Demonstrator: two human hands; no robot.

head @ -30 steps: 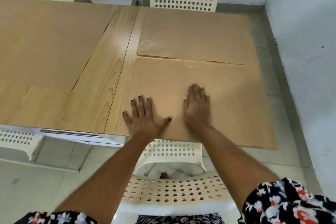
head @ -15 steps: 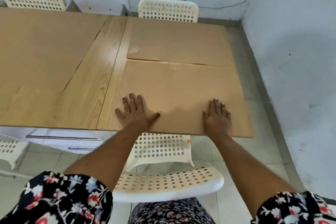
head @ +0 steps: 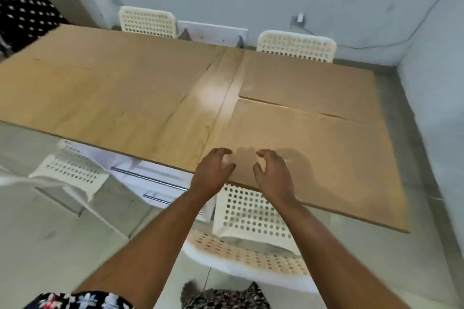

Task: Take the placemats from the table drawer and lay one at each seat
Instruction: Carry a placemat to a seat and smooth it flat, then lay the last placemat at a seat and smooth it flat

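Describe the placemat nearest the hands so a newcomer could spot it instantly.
Start at the long wooden table and go to its right end, on the near side. The placemat there is the tan sheet lying in front of the near white chair, right under both hands. Unlike the mat behind it, its near edge overhangs the table.

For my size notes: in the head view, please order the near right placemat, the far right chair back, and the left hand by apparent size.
1. near right placemat
2. far right chair back
3. left hand

The chair is farther away, so its rank is unsure.
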